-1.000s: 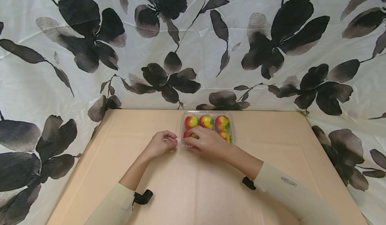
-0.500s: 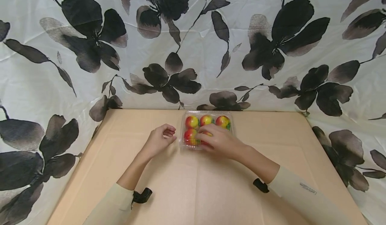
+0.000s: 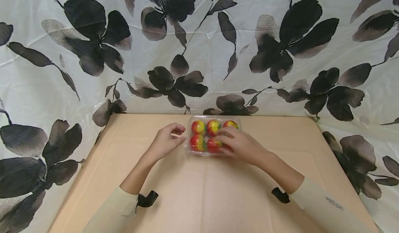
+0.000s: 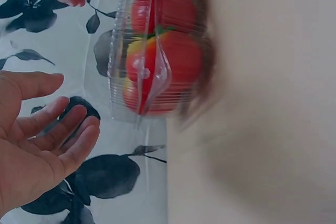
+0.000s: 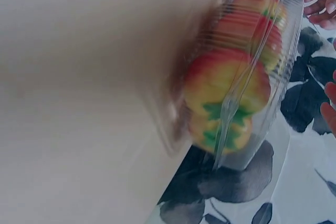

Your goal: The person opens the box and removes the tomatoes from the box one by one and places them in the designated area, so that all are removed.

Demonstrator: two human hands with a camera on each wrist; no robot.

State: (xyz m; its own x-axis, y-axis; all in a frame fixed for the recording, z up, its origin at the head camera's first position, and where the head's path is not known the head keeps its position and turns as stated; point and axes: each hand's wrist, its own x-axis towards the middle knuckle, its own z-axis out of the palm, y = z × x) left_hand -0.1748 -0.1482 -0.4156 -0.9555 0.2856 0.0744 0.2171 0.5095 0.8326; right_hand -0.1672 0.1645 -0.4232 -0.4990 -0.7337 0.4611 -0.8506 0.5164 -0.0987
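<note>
A clear plastic clamshell box (image 3: 215,117) stands on the tabletop near its far edge, with several round red-and-yellow fruits (image 3: 197,143) inside, some showing green leaves. Its lid looks down over them; a rim tab (image 4: 160,74) shows in the left wrist view. My left hand (image 3: 168,141) is just left of the box, fingers loosely bent and holding nothing. Over the box's right part is my right hand (image 3: 243,144), hiding some fruits in the head view. In the right wrist view, its relaxed fingers (image 5: 331,98) appear apart from the plastic and grip nothing.
The light tan tabletop (image 3: 202,198) extends toward me from the box. Behind it and at both sides hangs or lies white cloth (image 3: 224,94) with dark flowers. Each forearm wears a black wrist camera (image 3: 147,199).
My right hand has moved rightward across the box, uncovering the fruits at its left and front. The left hand has risen slightly and its fingers have spread a little. The box has barely moved.
</note>
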